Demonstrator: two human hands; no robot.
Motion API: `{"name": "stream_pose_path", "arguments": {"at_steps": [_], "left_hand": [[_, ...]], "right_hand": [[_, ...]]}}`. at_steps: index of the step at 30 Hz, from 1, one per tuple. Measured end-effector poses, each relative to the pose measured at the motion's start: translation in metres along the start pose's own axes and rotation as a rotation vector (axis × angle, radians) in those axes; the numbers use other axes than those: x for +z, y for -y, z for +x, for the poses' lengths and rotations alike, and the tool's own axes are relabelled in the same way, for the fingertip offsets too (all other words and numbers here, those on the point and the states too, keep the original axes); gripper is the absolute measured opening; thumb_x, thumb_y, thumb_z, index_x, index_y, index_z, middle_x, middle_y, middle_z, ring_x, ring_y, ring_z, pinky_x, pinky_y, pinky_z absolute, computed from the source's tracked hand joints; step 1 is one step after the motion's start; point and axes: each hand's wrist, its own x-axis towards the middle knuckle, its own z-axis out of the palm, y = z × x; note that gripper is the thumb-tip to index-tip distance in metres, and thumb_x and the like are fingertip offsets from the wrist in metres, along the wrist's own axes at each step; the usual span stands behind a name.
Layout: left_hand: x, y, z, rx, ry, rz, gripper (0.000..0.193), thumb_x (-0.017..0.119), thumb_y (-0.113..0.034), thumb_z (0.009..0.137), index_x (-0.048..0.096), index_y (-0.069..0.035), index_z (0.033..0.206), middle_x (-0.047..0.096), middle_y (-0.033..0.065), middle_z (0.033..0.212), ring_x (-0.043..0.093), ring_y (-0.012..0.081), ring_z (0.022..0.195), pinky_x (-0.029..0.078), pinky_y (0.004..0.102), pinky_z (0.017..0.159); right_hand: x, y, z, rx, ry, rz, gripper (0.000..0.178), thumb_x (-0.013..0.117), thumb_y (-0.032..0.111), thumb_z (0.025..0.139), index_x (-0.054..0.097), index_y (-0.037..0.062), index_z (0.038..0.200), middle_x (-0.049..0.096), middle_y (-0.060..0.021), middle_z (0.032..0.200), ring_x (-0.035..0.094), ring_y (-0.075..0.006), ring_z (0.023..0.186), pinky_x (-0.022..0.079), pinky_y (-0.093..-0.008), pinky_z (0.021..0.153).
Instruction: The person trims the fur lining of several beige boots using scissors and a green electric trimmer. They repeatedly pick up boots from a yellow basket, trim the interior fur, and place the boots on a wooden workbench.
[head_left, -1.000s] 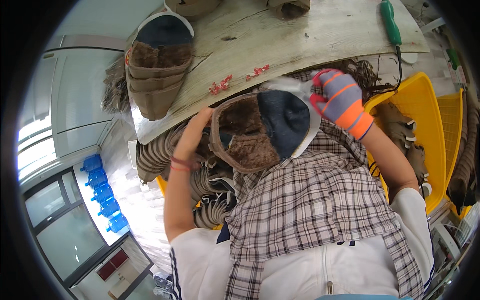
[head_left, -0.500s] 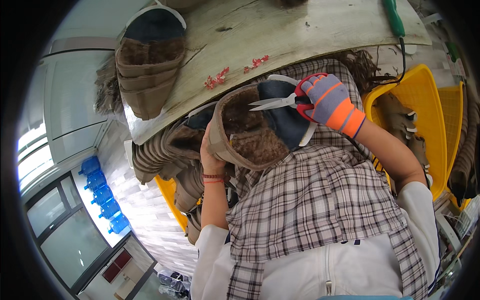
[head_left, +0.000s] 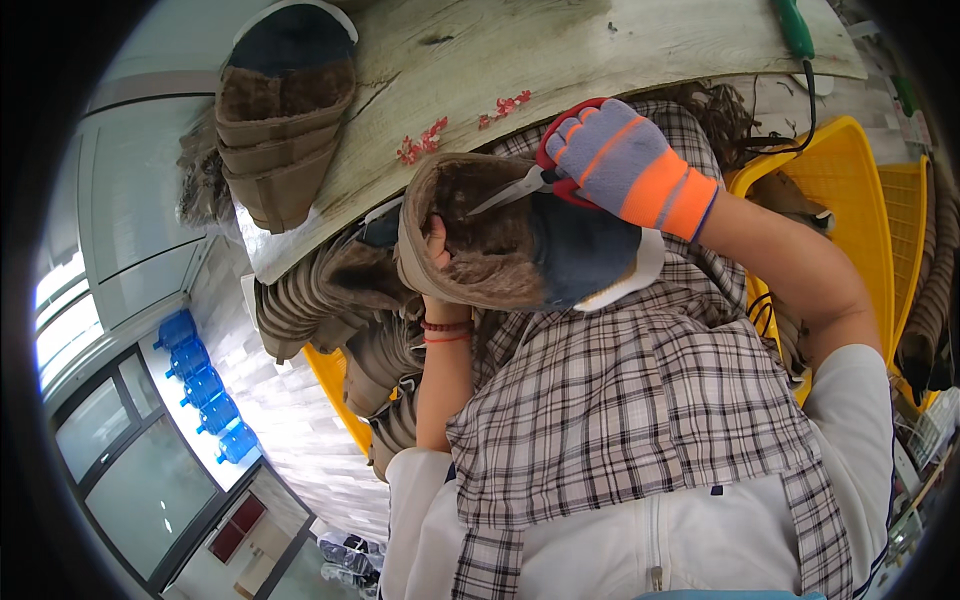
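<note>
A brown fur-lined shoe upper (head_left: 592, 240) with a dark navy toe lining and a white edge is held above my lap, its opening tilted upward. My left hand (head_left: 438, 242) grips it at the heel end, with fingers over the rim against the brown fur and the rest mostly hidden behind. In a grey and orange glove, my right hand (head_left: 630, 165) is closed round the red handles of a pair of scissors (head_left: 515, 188). Their blades point left over the opening, close to the fur; I cannot tell whether they touch it.
Stacked shoe uppers (head_left: 280, 170) stand at the left of the worn wooden table (head_left: 560, 50), near red scraps (head_left: 422, 141). More uppers (head_left: 310, 290) hang in a row beneath its edge. Yellow baskets (head_left: 850, 200) are at right. A green-handled corded tool (head_left: 795, 30) lies at the table's far right.
The shoe upper has turned and shifted slightly left and up. My right hand has moved left with the scissors. My left fingers now show inside the opening.
</note>
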Motion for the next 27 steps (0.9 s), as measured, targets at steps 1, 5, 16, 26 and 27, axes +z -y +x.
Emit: {"name": "stream_pose_path", "arguments": {"at_steps": [1, 5, 16, 26, 27], "left_hand": [[-0.002, 0.001, 0.000, -0.053, 0.041, -0.075, 0.046, 0.064, -0.033, 0.087, 0.049, -0.006, 0.121, 0.054, 0.0079, 0.118, 0.056, 0.0216, 0.103, 0.051, 0.0378, 0.083], [-0.002, 0.001, -0.003, -0.033, -0.003, -0.004, 0.046, 0.063, -0.034, 0.087, 0.049, -0.007, 0.121, 0.054, 0.0075, 0.119, 0.056, 0.0221, 0.102, 0.052, 0.0379, 0.084], [-0.007, 0.005, 0.000, 0.028, -0.018, 0.070, 0.049, 0.060, -0.039, 0.088, 0.053, -0.001, 0.118, 0.059, 0.0102, 0.116, 0.058, 0.0222, 0.100, 0.052, 0.0363, 0.081], [-0.009, 0.007, 0.000, 0.078, 0.025, 0.165, 0.052, 0.059, -0.040, 0.088, 0.051, -0.001, 0.121, 0.058, 0.0101, 0.117, 0.058, 0.0220, 0.102, 0.051, 0.0362, 0.081], [-0.015, 0.009, 0.003, 0.069, 0.035, 0.161, 0.052, 0.059, -0.040, 0.088, 0.051, -0.001, 0.122, 0.057, 0.0101, 0.118, 0.058, 0.0221, 0.102, 0.051, 0.0363, 0.082]], "right_hand": [[-0.002, 0.001, 0.002, -0.012, 0.000, 0.009, 0.031, 0.067, 0.036, 0.072, 0.061, 0.0084, 0.084, 0.061, -0.0052, 0.074, 0.060, -0.0224, 0.074, 0.046, -0.0321, 0.068], [-0.005, 0.002, 0.006, -0.027, 0.043, 0.002, 0.031, 0.067, 0.037, 0.073, 0.061, 0.0079, 0.082, 0.063, -0.0058, 0.074, 0.061, -0.0222, 0.074, 0.047, -0.0324, 0.067], [-0.008, 0.003, 0.006, -0.041, 0.146, -0.044, 0.028, 0.062, 0.034, 0.077, 0.058, 0.0098, 0.092, 0.059, -0.0041, 0.080, 0.059, -0.0205, 0.076, 0.045, -0.0329, 0.066], [-0.010, 0.004, 0.007, -0.058, 0.057, -0.039, 0.020, 0.064, 0.028, 0.076, 0.062, 0.0090, 0.082, 0.063, -0.0044, 0.075, 0.062, -0.0205, 0.074, 0.048, -0.0306, 0.066], [-0.010, 0.004, 0.006, -0.060, 0.050, -0.037, 0.019, 0.064, 0.027, 0.076, 0.062, 0.0089, 0.082, 0.063, -0.0045, 0.075, 0.062, -0.0205, 0.074, 0.048, -0.0307, 0.066]]}}
